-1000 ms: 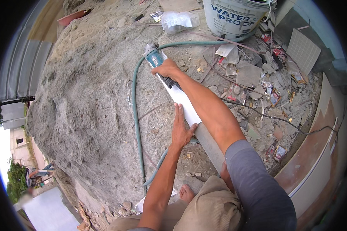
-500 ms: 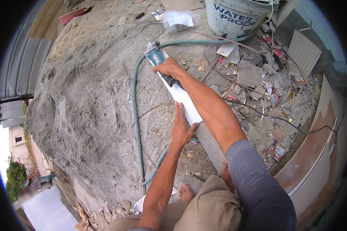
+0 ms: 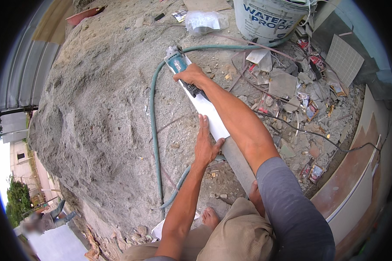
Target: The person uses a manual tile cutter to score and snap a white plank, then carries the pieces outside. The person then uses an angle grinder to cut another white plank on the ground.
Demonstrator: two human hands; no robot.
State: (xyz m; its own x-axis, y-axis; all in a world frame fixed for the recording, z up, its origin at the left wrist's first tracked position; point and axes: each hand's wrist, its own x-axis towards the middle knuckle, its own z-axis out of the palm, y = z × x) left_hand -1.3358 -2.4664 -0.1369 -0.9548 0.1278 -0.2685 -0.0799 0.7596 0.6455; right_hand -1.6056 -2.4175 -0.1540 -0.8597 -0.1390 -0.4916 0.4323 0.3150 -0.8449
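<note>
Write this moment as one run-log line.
right hand: gripping teal-and-black angle grinder over flat white strip | left hand: open, touching strip's near end | nearby: curved green hose, round white plastic bucket

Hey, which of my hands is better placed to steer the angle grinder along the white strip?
Probably your right hand: it grips the angle grinder over the white strip. Your left hand is open at the strip's near end, away from the tool.
</note>
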